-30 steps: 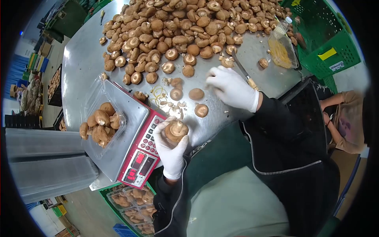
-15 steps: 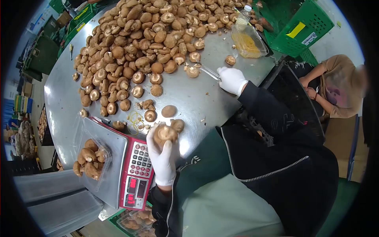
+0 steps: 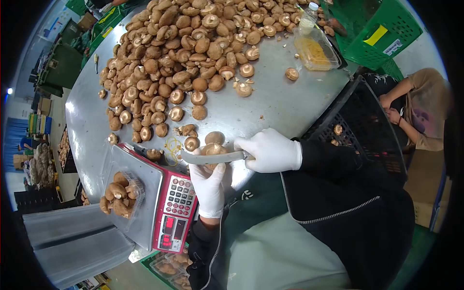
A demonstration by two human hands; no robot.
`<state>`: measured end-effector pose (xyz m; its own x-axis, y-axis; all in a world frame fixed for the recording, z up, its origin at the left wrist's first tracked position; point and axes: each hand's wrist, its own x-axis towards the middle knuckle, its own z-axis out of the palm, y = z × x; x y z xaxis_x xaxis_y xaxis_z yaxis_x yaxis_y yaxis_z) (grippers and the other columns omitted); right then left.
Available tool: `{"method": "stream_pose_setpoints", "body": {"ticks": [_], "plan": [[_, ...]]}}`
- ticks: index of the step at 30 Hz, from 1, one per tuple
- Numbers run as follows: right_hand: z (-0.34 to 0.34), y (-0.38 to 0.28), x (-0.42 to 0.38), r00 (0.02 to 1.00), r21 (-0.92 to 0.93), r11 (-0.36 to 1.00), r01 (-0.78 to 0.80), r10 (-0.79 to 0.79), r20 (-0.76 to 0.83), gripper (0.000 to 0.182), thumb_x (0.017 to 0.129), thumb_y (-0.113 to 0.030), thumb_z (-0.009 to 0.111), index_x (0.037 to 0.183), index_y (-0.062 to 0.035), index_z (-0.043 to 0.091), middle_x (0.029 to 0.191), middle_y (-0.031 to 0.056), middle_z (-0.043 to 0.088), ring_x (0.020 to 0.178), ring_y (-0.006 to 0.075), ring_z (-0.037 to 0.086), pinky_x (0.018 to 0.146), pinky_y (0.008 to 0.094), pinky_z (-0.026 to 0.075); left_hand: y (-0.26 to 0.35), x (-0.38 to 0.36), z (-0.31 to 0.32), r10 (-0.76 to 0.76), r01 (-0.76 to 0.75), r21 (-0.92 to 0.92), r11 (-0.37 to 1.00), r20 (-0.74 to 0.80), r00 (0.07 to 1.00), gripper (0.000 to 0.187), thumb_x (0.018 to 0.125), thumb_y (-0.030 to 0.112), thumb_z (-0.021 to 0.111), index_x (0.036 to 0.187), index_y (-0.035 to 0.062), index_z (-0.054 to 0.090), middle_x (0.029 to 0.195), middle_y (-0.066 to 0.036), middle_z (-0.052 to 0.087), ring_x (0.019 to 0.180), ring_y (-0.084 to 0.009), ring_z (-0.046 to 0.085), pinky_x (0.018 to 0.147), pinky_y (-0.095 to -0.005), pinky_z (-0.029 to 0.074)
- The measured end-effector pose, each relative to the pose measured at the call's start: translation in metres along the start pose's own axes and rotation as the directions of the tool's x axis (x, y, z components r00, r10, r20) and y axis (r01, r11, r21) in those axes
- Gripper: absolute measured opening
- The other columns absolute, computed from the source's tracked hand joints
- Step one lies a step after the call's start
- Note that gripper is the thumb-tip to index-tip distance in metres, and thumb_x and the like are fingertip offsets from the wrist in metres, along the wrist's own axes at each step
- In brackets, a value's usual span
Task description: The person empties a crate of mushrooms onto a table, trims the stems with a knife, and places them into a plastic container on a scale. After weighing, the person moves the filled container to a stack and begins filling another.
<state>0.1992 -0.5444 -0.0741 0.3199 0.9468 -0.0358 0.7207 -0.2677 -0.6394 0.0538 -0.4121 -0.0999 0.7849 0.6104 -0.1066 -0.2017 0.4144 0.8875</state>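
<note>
My left hand (image 3: pixel 208 189), in a white glove, grips a brown mushroom (image 3: pixel 212 149) beside the red-edged scale. My right hand (image 3: pixel 273 151), also gloved, is closed round the handle of a curved knife (image 3: pixel 212 158), whose blade lies across the held mushroom. Just behind it a rounded mushroom (image 3: pixel 214 137) rests on the metal table (image 3: pixel 270 104). On the scale (image 3: pixel 162 193), a clear plastic tray (image 3: pixel 137 186) holds several mushrooms (image 3: pixel 118 193). A large mushroom pile (image 3: pixel 179 53) covers the table's far side.
Yellow rubber bands (image 3: pixel 172 147) lie near the scale. A clear box (image 3: pixel 316 50), a bottle (image 3: pixel 308 17) and a green crate (image 3: pixel 382 34) stand at the back right. A black crate (image 3: pixel 357 121) is at right, with a seated person (image 3: pixel 420 104) beyond it.
My right hand has come from the pile's edge toward my left hand, bringing the knife over the held mushroom. The whole view has shifted slightly.
</note>
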Motion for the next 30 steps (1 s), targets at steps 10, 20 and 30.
{"method": "stream_pose_setpoints", "body": {"ticks": [10,20,30], "plan": [[0.005,0.049,-0.005,0.921,0.086,0.939,-0.332,0.342,-0.186,0.022,0.078,-0.013,0.059,0.099,-0.0050,0.059,0.069,0.0193,0.065,0.064,0.0375,0.066,0.060,0.0435,0.053,-0.003,-0.006,-0.013,-0.008,0.008,-0.025,1.000,0.002,1.000,0.054,0.081,-0.002,0.072,0.128,0.0041,0.045,0.120,-0.009,0.056,0.111,-0.0181,0.056,0.101,-0.0341,0.043],[0.015,-0.012,0.003,0.995,0.440,0.897,-0.045,0.003,0.096,0.027,0.077,-0.008,0.060,0.103,-0.0015,0.061,0.071,0.0166,0.066,0.066,0.0324,0.068,0.064,0.0388,0.053,-0.017,-0.001,-0.021,0.678,-0.575,0.701,0.420,0.178,0.713,0.075,0.062,-0.010,0.083,0.119,0.0078,0.038,0.125,-0.012,0.044,0.118,-0.0243,0.049,0.105,-0.0377,0.037],[0.028,-0.011,0.000,0.991,0.578,0.816,-0.009,-0.068,0.112,0.023,0.079,-0.013,0.057,0.098,-0.0007,0.059,0.070,0.0180,0.065,0.057,0.0280,0.066,0.059,0.0393,0.054,-0.012,0.009,-0.020,0.820,-0.627,0.762,-0.162,0.458,0.344,0.064,0.064,-0.007,0.084,0.105,0.0130,0.038,0.112,-0.011,0.045,0.100,-0.0277,0.056,0.084,-0.0402,0.052]]}}
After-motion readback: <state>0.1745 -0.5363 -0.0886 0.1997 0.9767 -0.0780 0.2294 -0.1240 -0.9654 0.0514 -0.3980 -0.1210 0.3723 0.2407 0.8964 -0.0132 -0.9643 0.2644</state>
